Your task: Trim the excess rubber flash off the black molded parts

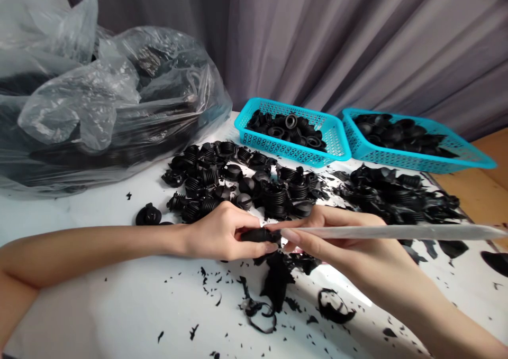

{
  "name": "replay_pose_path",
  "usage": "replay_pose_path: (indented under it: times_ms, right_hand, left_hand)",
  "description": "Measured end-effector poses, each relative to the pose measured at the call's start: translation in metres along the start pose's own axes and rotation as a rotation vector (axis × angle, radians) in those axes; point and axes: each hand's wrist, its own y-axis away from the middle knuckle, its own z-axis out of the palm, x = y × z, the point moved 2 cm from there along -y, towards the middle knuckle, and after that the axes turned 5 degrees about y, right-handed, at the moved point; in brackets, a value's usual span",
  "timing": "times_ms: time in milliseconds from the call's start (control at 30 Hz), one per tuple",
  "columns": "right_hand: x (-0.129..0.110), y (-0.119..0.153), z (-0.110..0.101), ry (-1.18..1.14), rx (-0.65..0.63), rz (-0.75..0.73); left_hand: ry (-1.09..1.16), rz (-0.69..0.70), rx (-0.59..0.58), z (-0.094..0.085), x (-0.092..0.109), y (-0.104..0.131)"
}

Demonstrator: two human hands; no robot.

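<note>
My left hand is closed round a black ribbed rubber piece, probably a small bellows, pinched between thumb and fingers over the table. Against its right end, my right hand grips a long, slim, light-grey tool. The tool's shaft points out to the right; its working end is mostly hidden by my fingers, so I cannot tell its exact kind. Just beyond both hands lies a heap of black ribbed rubber pieces. Beneath them are torn black scraps and thin rubber rings.
Two blue perforated baskets stand at the back, one holding ribbed black parts, the other smooth black parts. A large clear plastic bag bulges at the left. More black scraps pile up at right on the white table. A grey curtain hangs behind.
</note>
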Motion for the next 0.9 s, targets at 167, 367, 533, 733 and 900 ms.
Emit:
replay_pose_path:
  times_ms: [167, 367, 533, 733, 900]
  right_hand:
    - [-0.002, 0.000, 0.001, 0.115, 0.058, -0.059]
    - [0.001, 0.008, 0.021, 0.435, 0.266, -0.375]
    - [-0.001, 0.005, 0.016, 0.653, 0.507, -0.571]
    - [-0.008, 0.000, -0.002, 0.460, 0.322, -0.304]
    - [-0.012, 0.001, 0.000, 0.084, 0.117, -0.066]
  left_hand:
    - [-0.010, -0.004, 0.016, 0.001, -0.002, 0.000]
    - [-0.062, 0.085, 0.024, 0.004, -0.004, 0.002]
    - [-0.087, 0.191, -0.050, 0.006, 0.001, 0.004]
    - [-0.084, 0.111, -0.004, 0.000, 0.000, 0.001]
    - [-0.020, 0.087, -0.015, -0.001, 0.000, 0.001]
